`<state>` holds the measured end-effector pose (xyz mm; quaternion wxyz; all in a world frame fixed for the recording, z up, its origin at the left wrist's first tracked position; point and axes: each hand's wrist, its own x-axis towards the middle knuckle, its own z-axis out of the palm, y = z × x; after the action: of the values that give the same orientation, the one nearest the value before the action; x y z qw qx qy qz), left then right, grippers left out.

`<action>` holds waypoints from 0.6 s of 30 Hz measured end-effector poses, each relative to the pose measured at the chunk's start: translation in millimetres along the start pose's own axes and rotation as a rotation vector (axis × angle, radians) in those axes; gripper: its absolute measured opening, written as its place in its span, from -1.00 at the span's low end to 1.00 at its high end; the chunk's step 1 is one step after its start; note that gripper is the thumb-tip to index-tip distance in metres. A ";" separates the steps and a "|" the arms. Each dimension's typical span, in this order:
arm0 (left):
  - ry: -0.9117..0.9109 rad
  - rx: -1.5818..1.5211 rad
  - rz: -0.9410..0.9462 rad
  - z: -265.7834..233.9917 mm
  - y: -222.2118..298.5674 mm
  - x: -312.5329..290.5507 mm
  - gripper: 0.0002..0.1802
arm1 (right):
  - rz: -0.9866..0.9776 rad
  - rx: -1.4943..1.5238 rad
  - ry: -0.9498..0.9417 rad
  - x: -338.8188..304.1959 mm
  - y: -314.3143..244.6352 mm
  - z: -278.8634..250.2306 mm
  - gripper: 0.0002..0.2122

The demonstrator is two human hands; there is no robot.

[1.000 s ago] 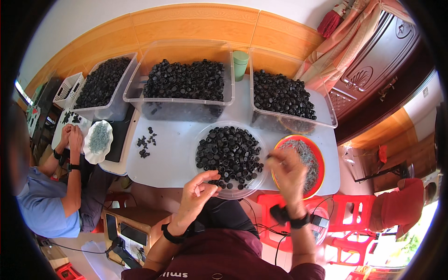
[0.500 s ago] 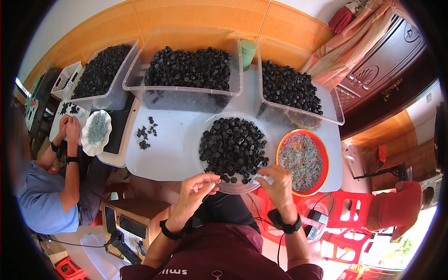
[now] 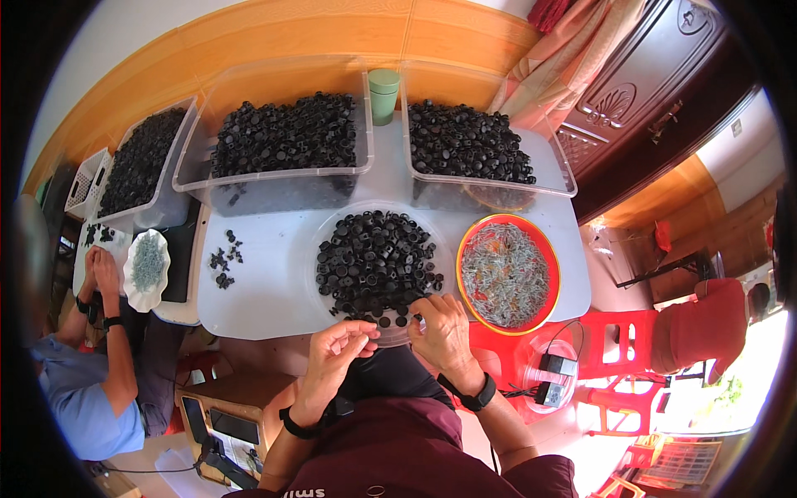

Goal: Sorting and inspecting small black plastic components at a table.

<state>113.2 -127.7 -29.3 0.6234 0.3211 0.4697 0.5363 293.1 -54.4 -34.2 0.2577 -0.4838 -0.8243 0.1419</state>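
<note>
My left hand (image 3: 339,357) is at the near rim of a round clear tray (image 3: 452,249), thumb and fingertips pinched together; what they hold is too small to make out. Close on its right, my right hand (image 3: 446,336) has its fingers curled in a pinch at the same rim. A dark bit shows at its fingertips, its kind unclear. Small black plastic caps (image 3: 378,257) are heaped in the tray, with a few lying loose near my fingers. To the right stands a red bowl with a yellow rim (image 3: 552,286), full of thin greyish pieces (image 3: 506,274).
Clear bins (image 3: 274,176) of black parts line the back of the table, beside a green cup (image 3: 383,95). Several black parts (image 3: 224,259) lie loose at left. Further left, a person (image 3: 95,373) works near a white scalloped dish (image 3: 133,286). Red stools (image 3: 614,344) stand at right.
My right hand has moved from beside the red bowl toward my left hand. The pale thing at its fingertips is no longer visible. The whole view has shifted, so the table sits further left.
</note>
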 end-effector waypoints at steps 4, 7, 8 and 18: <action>-0.013 -0.087 -0.067 7.6 0.1 3.6 -0.80 | -0.009 0.330 0.037 0.2 -23.8 -20.6 -0.82; -0.060 -0.323 -0.130 9.8 -5.0 6.6 -0.80 | -0.111 0.455 0.041 -1.2 -41.3 -27.6 -0.78; -0.061 -0.320 -0.129 8.3 -7.9 7.2 -0.80 | -0.144 0.447 0.034 -1.4 -44.9 -29.7 -0.76; -0.120 -0.326 -0.107 0.0 -4.5 7.4 -0.83 | 0.169 0.274 0.290 -1.2 36.1 -48.4 -0.83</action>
<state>114.7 -121.5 -35.2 0.7218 0.2216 0.3549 0.5514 347.0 -38.5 -12.0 0.4242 -0.5271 -0.7079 0.2027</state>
